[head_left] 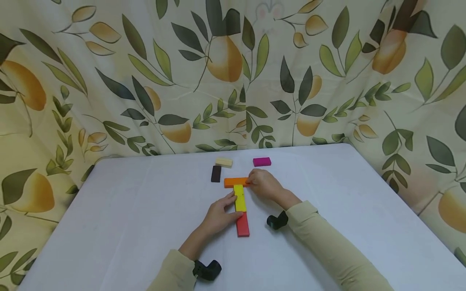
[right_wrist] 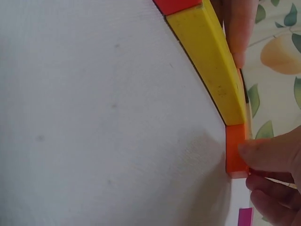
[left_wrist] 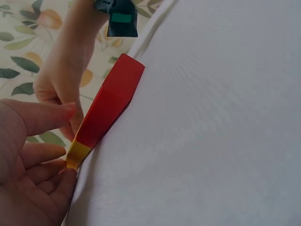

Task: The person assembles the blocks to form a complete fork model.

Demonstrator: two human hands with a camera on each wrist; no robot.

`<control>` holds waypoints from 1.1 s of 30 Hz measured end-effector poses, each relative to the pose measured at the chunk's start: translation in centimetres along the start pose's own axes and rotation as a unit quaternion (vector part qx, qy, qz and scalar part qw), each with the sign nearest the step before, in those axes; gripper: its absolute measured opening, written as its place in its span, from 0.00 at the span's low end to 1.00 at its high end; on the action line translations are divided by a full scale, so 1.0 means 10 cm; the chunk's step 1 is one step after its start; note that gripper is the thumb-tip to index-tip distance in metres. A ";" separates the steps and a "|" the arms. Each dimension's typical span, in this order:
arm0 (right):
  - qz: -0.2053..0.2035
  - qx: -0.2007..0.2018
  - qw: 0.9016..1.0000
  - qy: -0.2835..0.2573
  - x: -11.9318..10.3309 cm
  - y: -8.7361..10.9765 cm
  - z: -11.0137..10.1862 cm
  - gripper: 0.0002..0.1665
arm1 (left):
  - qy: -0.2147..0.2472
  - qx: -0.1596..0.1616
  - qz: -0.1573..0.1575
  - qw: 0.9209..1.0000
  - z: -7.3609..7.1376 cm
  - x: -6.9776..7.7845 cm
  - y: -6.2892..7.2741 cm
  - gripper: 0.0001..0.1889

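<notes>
Wooden blocks lie in a T on the white table. An orange block (head_left: 234, 182) runs crosswise at the far end, a yellow block (head_left: 240, 200) extends toward me from its middle, and a red block (head_left: 242, 224) continues the line. My right hand (head_left: 265, 185) pinches the right end of the orange block, its thumb on the near face in the right wrist view. My left hand (head_left: 218, 216) rests at the left of the stem. Its fingertips touch the yellow block's side, and its thumb reaches the seam between yellow and red.
Behind the T lie a dark brown block (head_left: 216, 173), a cream block (head_left: 223, 162) and a magenta block (head_left: 262, 161). A black wrist device (head_left: 207, 270) sits at my left cuff, another (head_left: 278, 220) at my right. A fruit-patterned curtain (head_left: 225, 93) hangs behind the white table (head_left: 127, 226).
</notes>
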State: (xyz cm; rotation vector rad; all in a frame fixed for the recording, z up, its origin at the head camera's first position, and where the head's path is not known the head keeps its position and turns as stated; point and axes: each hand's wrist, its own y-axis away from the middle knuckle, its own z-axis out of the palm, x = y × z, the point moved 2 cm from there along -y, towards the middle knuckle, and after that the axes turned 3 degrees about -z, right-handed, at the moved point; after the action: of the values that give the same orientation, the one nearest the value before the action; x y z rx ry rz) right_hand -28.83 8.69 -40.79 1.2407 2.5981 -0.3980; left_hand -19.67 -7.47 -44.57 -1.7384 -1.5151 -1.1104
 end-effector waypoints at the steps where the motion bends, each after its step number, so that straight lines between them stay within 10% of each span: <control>1: 0.005 -0.003 1.000 -0.006 0.00 0.00 0.00 0.09 | 0.002 0.000 0.000 1.000 0.00 0.00 0.00 0.32; 33: 0.171 0.040 0.983 -0.043 0.53 -0.15 -0.20 0.13 | -0.099 0.005 -0.003 0.995 -0.08 0.26 -0.39 0.32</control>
State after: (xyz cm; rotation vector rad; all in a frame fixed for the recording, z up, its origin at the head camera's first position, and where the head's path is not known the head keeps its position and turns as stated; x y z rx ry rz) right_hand -33.42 12.28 -40.44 1.6225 2.2569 -0.4770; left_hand -23.61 -6.15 -42.30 -1.8839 -1.6401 -0.9560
